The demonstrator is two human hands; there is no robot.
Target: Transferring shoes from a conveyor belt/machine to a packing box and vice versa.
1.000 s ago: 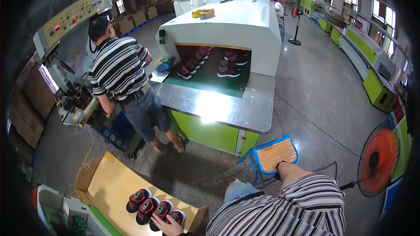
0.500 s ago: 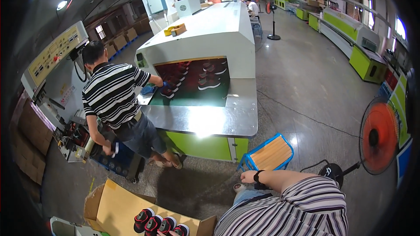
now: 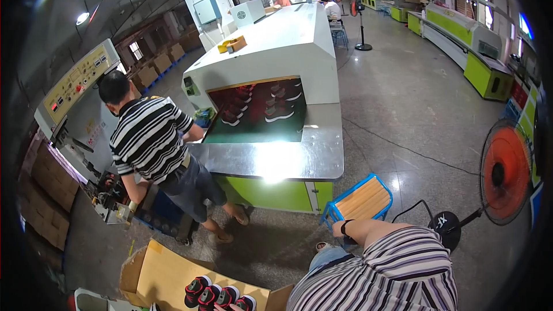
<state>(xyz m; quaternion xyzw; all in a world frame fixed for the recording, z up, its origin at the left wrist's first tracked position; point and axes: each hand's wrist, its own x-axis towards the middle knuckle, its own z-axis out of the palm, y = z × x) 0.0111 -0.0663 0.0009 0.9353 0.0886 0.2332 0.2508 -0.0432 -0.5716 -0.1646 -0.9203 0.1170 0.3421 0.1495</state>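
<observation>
At the lower edge, the fingertips of my left hand [image 3: 223, 307] lie over black sneakers with red trim and white soles [image 3: 208, 297], seemingly gripping one; the rest of that hand is out of frame. The sneakers stand in a row in a cardboard box [image 3: 167, 273]. My right hand [image 3: 337, 228], below a black wristwatch [image 3: 346, 228], hangs beside a stool with a wooden seat and blue frame [image 3: 362, 198]. Its fingers are mostly hidden, so I cannot tell whether it holds anything.
A co-worker in a striped shirt [image 3: 147, 132] stands between a control-panel machine [image 3: 80, 80] and a white tunnel machine [image 3: 265, 52]. Sneakers [image 3: 279, 110] sit on its green belt [image 3: 253, 132]. An orange fan [image 3: 504, 173] stands at the right; a cable [image 3: 403, 151] crosses the floor.
The co-worker's right hand has let go of a sneaker on the belt and drawn back, and the co-worker leans further toward the control-panel machine. My hands keep nearly the same places.
</observation>
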